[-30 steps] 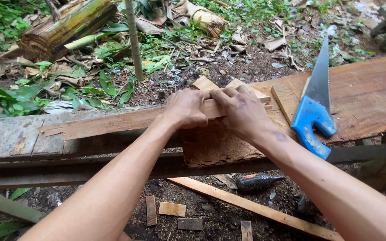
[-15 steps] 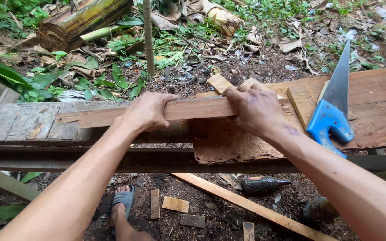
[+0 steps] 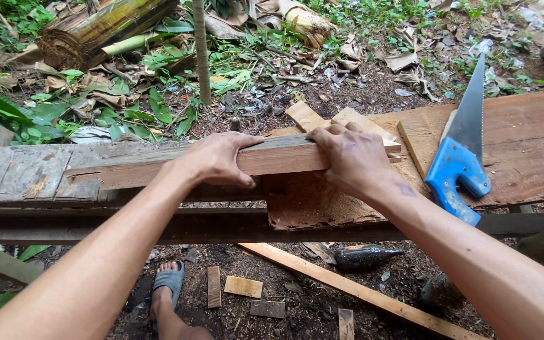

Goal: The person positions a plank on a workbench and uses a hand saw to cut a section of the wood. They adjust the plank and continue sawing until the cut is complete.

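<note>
My left hand [image 3: 216, 160] and my right hand [image 3: 352, 158] both grip a long, weathered wooden plank [image 3: 127, 169] lying lengthwise across a rough wooden workbench [image 3: 517, 135]. The left hand's fingers curl over the plank's top edge; the right hand clasps it further right. A hand saw [image 3: 459, 154] with a blue handle lies flat on the bench, just to the right of my right hand, blade pointing away. Short offcut blocks [image 3: 306, 115] rest behind the plank. Sawdust covers a board [image 3: 310, 204] under my right hand.
Below the bench are wood offcuts [image 3: 242, 286], a long thin strip [image 3: 360, 291], a dark bottle [image 3: 363, 257] and my foot in a grey sandal [image 3: 169, 284]. Beyond the bench: a thin upright stem [image 3: 201, 50], a cut trunk [image 3: 99, 28], leaves and litter.
My view has shifted to the right and down. Both hands keep hold of the plank, and my sandalled foot has come into sight under the bench.
</note>
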